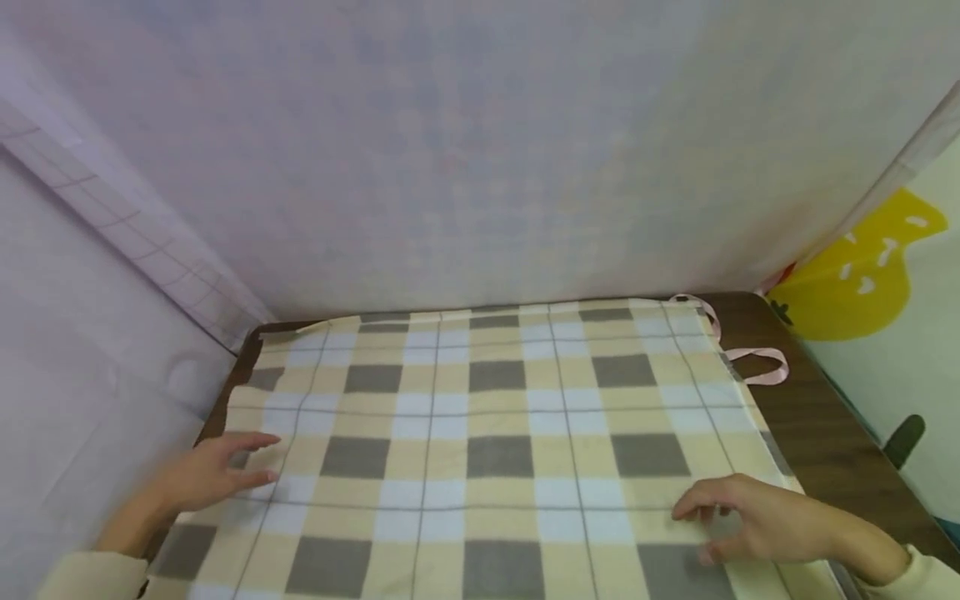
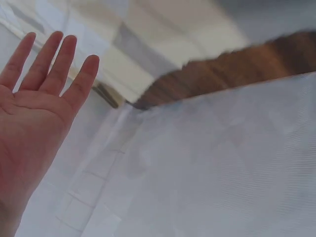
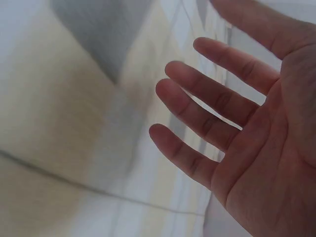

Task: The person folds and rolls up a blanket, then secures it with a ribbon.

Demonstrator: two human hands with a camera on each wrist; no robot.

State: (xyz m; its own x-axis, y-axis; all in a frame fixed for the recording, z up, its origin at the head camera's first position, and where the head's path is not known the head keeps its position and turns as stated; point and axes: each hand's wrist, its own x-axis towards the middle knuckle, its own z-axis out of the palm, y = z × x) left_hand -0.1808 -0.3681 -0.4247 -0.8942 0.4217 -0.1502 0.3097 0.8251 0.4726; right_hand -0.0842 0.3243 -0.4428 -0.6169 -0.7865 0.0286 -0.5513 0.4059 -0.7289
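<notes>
A checked cloth [image 1: 498,417] in cream, white and grey lies spread flat over a dark wooden table. Above its left side is my left hand [image 1: 213,471], holding nothing; in the left wrist view its fingers [image 2: 54,74] are straight and slightly spread. My right hand [image 1: 757,517] is over the cloth's right side, also holding nothing. The right wrist view shows its fingers [image 3: 197,148] loosely extended and parted, with the palm visible. Two pink ribbon loops [image 1: 768,367] stick out from the cloth's far right edge.
Brown table top [image 1: 840,433] shows along the right side, with a strip [image 2: 237,69] at the left. A pale fabric wall [image 1: 465,167] rises behind the table, and white fabric [image 1: 90,333] hangs at the left. At the right, a wall covering bears a yellow printed shape [image 1: 855,292].
</notes>
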